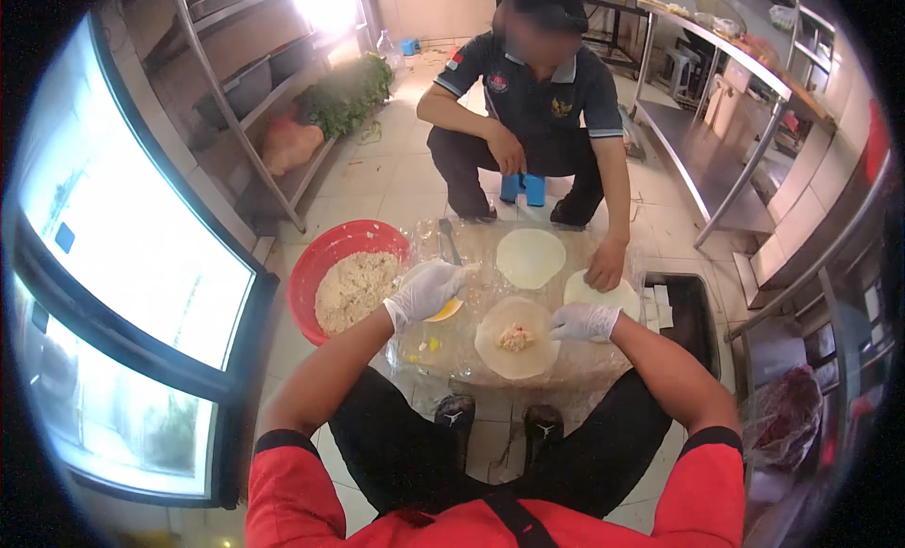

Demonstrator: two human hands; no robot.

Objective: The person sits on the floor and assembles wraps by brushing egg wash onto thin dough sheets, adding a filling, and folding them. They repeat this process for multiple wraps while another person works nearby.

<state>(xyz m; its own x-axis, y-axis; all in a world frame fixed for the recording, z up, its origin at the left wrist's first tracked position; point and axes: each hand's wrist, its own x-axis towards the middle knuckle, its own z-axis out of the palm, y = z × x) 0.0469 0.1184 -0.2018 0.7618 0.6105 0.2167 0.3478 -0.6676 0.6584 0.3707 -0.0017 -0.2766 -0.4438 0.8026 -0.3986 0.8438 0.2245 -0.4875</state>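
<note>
While the near sheet (498, 362) bears a mound (515, 338), two others show none

Although the pale mix with reddish bits sits near its middle, the near sheet lies flat and open on the film-covered table (452, 359), with no fold to be seen. At its right edge is the right hand (584, 322), gloved in white, fingers close together; whether they pinch the edge or only rest by it, I cannot tell. The left hand (429, 292), gloved too, is over the left of the table, just beside the red bowl (304, 286) and partly covering a dish (452, 310) of something yellow. Its fingers look gathered rather than spread, but whether they hold anything is hidden.

Beyond, the far sheet (531, 259) is bare; the side sheet (624, 301) shows no mix where it can be seen, and a co-worker's hand (608, 263) is on it. One round is topped, then, and two seem to be left. Since the heap (353, 294) in the bowl is large, I judge that plenty of mix is left and the work is at an early point.
</note>
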